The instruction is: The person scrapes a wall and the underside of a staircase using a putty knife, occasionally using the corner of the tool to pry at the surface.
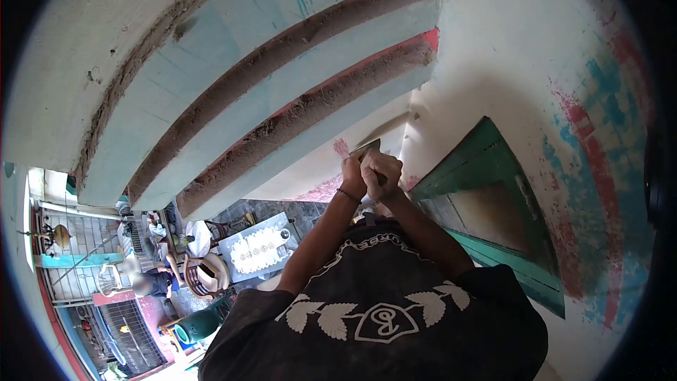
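Both my hands are raised together in the middle of the head view, close to the wall. My right hand (383, 171) is wrapped round the dark handle of a scraper (370, 147), whose flat blade sticks out above the fingers. Against it, my left hand (352, 176) is closed at the blade side of the same tool; its fingertips are partly hidden. A dark band circles the left wrist. The blade is at the pale wall (390, 127), beside a reddish patch (341, 147).
Stepped mouldings (282, 49) with rough brown ledges curve overhead. To the right are a green door frame (493, 162) and a wall with red and blue paint patches (592, 120). Far below left stand a patterned table (255, 245), chairs (206, 273) and another person (161, 282).
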